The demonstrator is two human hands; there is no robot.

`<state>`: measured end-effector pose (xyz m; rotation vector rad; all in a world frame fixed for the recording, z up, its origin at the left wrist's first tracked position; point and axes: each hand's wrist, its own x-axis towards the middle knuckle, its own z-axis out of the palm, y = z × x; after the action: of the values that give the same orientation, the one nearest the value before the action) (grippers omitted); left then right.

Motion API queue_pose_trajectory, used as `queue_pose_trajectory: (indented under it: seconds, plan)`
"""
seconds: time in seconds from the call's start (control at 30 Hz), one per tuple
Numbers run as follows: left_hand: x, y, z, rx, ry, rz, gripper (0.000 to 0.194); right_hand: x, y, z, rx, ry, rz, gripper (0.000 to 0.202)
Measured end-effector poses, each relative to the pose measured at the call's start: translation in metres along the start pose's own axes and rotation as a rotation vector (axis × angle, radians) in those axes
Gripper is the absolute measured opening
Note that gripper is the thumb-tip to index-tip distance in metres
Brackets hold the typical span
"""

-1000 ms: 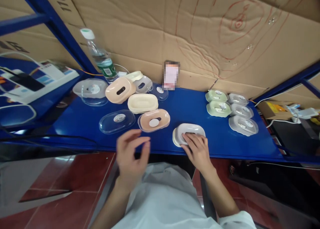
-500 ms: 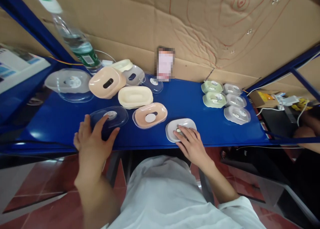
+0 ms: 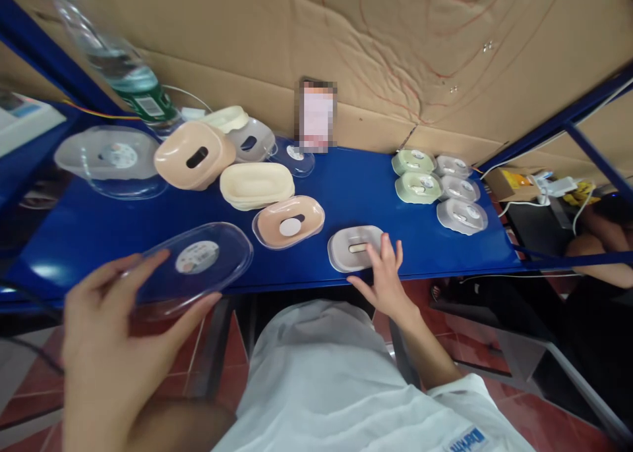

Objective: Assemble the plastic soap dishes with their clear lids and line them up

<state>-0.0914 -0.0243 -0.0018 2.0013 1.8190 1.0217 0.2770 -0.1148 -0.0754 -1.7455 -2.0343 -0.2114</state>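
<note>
The left hand [image 3: 106, 346] pinched a clear lid [image 3: 195, 267] by its near rim, lifted off the blue surface [image 3: 356, 195]; it appeared light, thin, slippery; the right hand [image 3: 383, 284] rested spread beside a grey dish [image 3: 352, 248].

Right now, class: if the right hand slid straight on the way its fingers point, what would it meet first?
The right hand points up-left across the blue table; it would probably meet the grey soap dish first, which already seems to lie at its fingertips.
</note>
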Motion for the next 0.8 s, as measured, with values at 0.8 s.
queue_pose_trajectory:
  seconds: [0.8]
  plan:
    - [-0.029,0.097,0.173,-0.323,-0.425,0.502,0.072,-0.004,0.048,-0.021,0.231,-0.036,0.076,0.068]
